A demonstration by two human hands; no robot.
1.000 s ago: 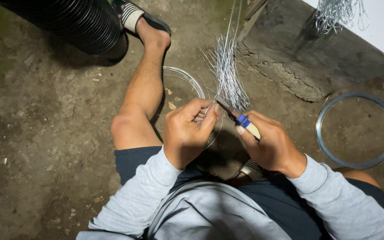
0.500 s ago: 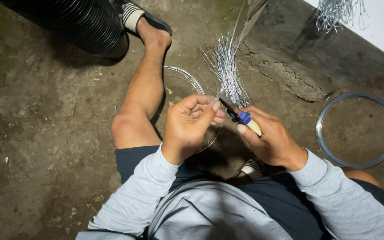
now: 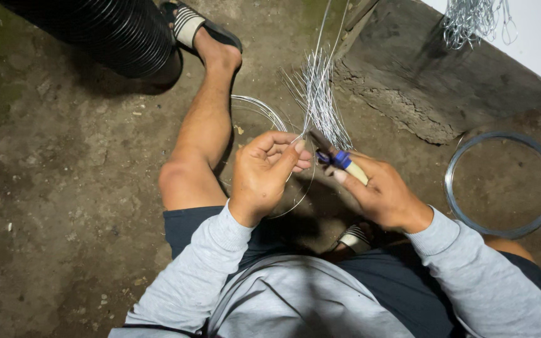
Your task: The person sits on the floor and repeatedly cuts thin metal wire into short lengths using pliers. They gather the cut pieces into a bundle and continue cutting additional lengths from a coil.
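Steel wire: a bundle of thin cut wires (image 3: 320,100) fans upward from the hands toward the top of the head view; the lower ends meet at the left hand's fingertips.
Left hand: the left hand (image 3: 263,175) is curled narrow, thumb and forefinger pinching the gathered wire ends at about centre frame; grey sleeve to the wrist.
Right hand: the right hand (image 3: 383,195) is closed around the pliers (image 3: 336,158), which have a blue collar and a pale cream handle; the dark nose points up-left at the pinched wire ends, just beside the left fingertips. Whether the nose actually touches the wire cannot be told.
Loop under the hands: a thin wire ring (image 3: 264,116) lies on the ground beside the bare left leg, partly hidden by the left hand.
Wire coil: a thicker coil of grey wire (image 3: 452,206) lies flat on the ground to the right, well apart from both hands.
Black roll: a ribbed black roll (image 3: 108,34) sits at upper left, next to the sandalled left foot (image 3: 198,28).
Second sandal: a striped sandal (image 3: 355,238) shows below the right hand, mostly in shadow.
Concrete ledge: a rough ledge (image 3: 408,87) crosses the upper right; more bent wire pieces (image 3: 471,22) hang against the white wall above it.
Ground: packed dirt floor (image 3: 51,188), scattered small chips.
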